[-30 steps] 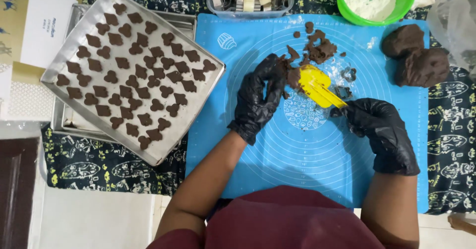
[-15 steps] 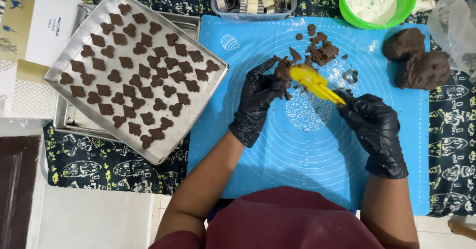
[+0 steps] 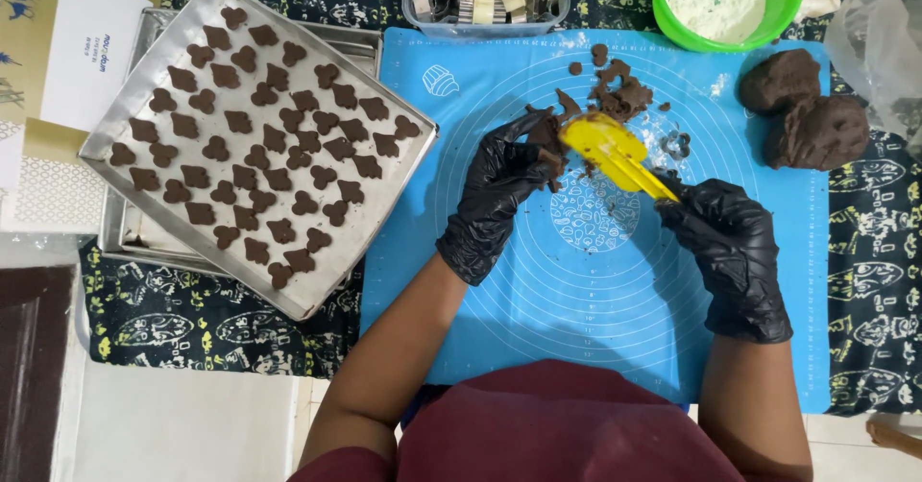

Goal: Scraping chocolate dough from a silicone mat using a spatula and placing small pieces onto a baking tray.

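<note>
I see R hand (image 3: 732, 242) clenched on yellow scraper (image 3: 615, 156) handle, blade over blue mat (image 3: 595, 319), L hand (image 3: 499, 194) pinching dough bit (image 3: 549, 138) at blade, scraps (image 3: 619, 93) just behind, tray (image 3: 384, 223) w/ cut-outs on left

right hand (image 3: 732, 242) grips yellow scraper (image 3: 615, 154) | left hand (image 3: 499, 189) pinches dough scraps (image 3: 549, 136) | blue mat (image 3: 576, 309)

The yellow spatula (image 3: 615, 156) has swung flatter, toward the left hand (image 3: 499, 189).

Home kitchen: baking mat (image 3: 538, 300), cookie tray (image 3: 317, 295) (flour bowl (image 3: 783, 23) too).
</note>
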